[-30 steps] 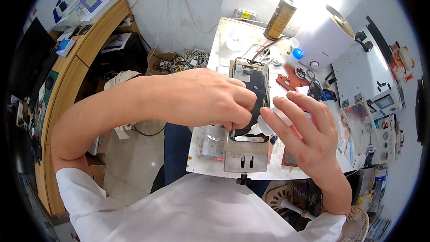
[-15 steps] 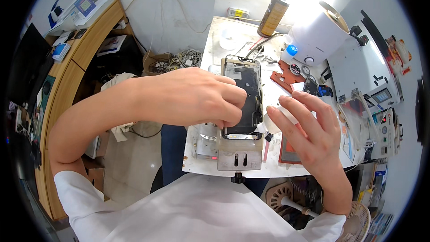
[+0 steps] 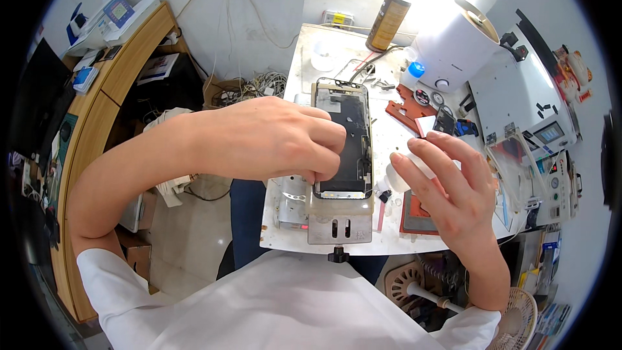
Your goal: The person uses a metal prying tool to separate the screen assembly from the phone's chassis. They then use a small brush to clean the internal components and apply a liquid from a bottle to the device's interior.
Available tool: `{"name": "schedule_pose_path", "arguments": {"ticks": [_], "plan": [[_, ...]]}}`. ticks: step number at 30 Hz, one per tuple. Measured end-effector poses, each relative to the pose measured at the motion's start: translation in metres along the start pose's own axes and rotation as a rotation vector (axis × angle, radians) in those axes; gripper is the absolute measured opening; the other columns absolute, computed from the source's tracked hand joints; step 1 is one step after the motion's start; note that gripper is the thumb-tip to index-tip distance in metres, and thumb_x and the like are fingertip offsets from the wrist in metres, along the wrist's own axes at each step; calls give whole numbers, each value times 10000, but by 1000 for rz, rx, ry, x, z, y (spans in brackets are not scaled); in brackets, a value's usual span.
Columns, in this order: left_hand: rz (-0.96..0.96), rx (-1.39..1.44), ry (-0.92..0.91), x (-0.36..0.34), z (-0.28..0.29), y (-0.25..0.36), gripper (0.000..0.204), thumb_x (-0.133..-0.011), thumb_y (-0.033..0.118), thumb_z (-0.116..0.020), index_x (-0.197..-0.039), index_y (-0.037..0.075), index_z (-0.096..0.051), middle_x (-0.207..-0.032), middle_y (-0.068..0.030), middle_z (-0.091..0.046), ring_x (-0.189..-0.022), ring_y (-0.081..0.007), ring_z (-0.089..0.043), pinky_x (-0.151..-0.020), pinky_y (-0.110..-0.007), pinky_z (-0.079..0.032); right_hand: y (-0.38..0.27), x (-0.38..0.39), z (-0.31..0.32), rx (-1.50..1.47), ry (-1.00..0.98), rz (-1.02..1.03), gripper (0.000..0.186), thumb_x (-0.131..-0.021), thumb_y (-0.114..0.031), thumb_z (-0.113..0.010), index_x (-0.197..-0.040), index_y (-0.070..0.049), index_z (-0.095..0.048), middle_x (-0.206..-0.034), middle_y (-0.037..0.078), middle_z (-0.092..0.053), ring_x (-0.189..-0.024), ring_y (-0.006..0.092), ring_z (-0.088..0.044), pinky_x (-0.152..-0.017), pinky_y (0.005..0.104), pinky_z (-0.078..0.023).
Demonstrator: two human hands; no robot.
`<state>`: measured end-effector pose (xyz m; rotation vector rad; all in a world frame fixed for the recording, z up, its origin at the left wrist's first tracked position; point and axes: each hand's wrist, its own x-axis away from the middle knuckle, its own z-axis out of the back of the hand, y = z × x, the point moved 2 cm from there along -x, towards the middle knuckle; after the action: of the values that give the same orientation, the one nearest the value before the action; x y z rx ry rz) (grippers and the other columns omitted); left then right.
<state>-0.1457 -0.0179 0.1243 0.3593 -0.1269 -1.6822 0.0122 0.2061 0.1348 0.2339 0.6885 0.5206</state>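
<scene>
A dark phone screen panel [image 3: 353, 133] in a black frame lies lengthwise on a metal clamp fixture [image 3: 361, 230], which has two slots and a black knob at its near end. My left hand [image 3: 278, 139] reaches across the panel's left edge with its fingers curled together, and the back of the hand hides whatever is between the fingertips. To the right of the panel, my right hand [image 3: 453, 188] grips a small white squeeze bottle [image 3: 399, 176], tilted with its narrow tip toward the panel's lower right edge.
Orange-red repair mats [image 3: 403, 116] lie right of the fixture, among small tools and a blue-capped bottle [image 3: 412, 74]. Behind stand a tall spray can [image 3: 389, 23] and a white cylindrical machine [image 3: 453, 45]. A machine with a small screen [image 3: 551, 133] is at far right.
The white bottle has drawn slightly away from the panel's lower right edge. My left hand stays at the panel, with its fingers still curled. The whole view has shifted a little.
</scene>
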Motion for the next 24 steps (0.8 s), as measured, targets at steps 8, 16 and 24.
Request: {"name": "schedule_pose_path", "arguments": {"ticks": [8,16,24], "plan": [[4,-11,-12,0,1,1,127,-879,140,-748,-929,91,-641,-1017,-21,-591,-936,-212,-630,-727,-360,-541,0,-1,1,1,2,2,400,-731,-118,-754,-1126,-180,-770,-1137,-9,-711,-1066,223,-677,-794,325,-544],[10,4,-8,1,0,0,133,-875,137,-751,-930,89,-641,-1014,-22,-593,-941,-215,-632,-730,-362,-541,1,3,-2,5,-14,6,427,-726,-90,-746,-1147,-164,-754,-1145,6,-703,-1063,223,-678,-798,331,-551],[-18,17,53,2,0,-1,145,-874,146,-762,-981,103,-675,-1033,-16,-631,-961,-223,-641,-759,-368,-549,25,48,-71,-688,-44,-799,419,-797,-116,-820,-1177,-34,-660,-1107,132,-701,-1033,319,-688,-877,366,-560]]}}
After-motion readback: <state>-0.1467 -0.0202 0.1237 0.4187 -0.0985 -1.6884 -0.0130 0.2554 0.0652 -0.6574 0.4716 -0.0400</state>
